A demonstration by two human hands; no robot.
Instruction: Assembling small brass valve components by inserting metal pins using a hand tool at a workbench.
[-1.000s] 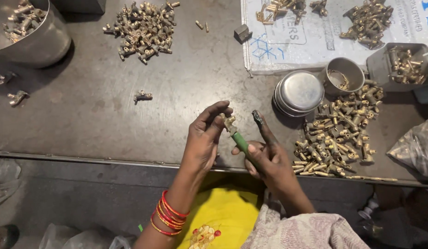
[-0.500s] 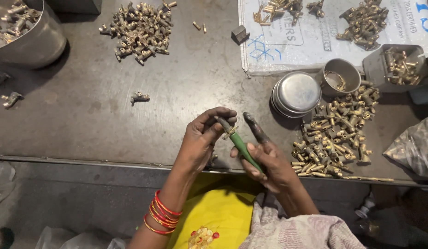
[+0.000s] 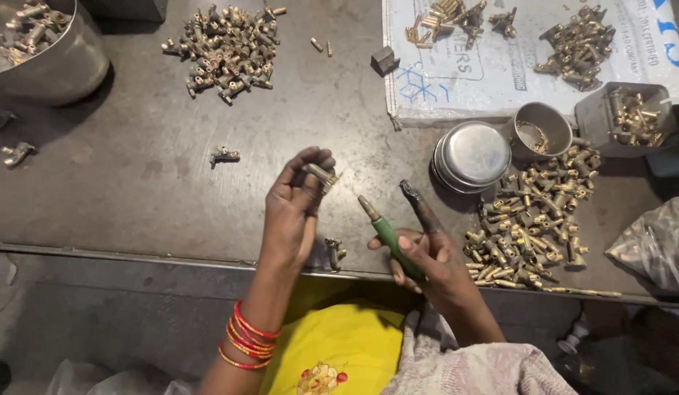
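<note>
Fingers point(image 3: 310, 170) of the left hand point(image 3: 292, 212) pinch a small brass fitting point(image 3: 321, 174) at their tips, holding it up above the dark metal counter point(image 3: 134, 190). That fitting sits at the top of the hand, between thumb and forefinger, its free end pointing right toward the other hand. The right hand point(image 3: 427, 256) is wrapped around a green-handled tool point(image 3: 387, 234) with a brass tip; the tip points up and left, near the held fitting but apart from it, with a clear gap between them. The right forefinger is stretched out straight beside the tool, dark with grime.

Another small brass fitting point(image 3: 335, 252) lies on the counter just below and between the two hands, near the front edge. A single brass piece point(image 3: 224, 155) lies left of the left hand. A heap of brass fittings point(image 3: 533, 223) lies right of the right hand, and behind it stand a round steel lid point(image 3: 472, 155) and a small steel cup point(image 3: 544, 132). A further pile of brass parts point(image 3: 226, 47) lies at the back of the counter, well apart from the hands, and a steel bowl point(image 3: 54, 62) holding more parts stands at the far left. Red and gold bangles point(image 3: 248, 340) ring the left wrist.
</note>
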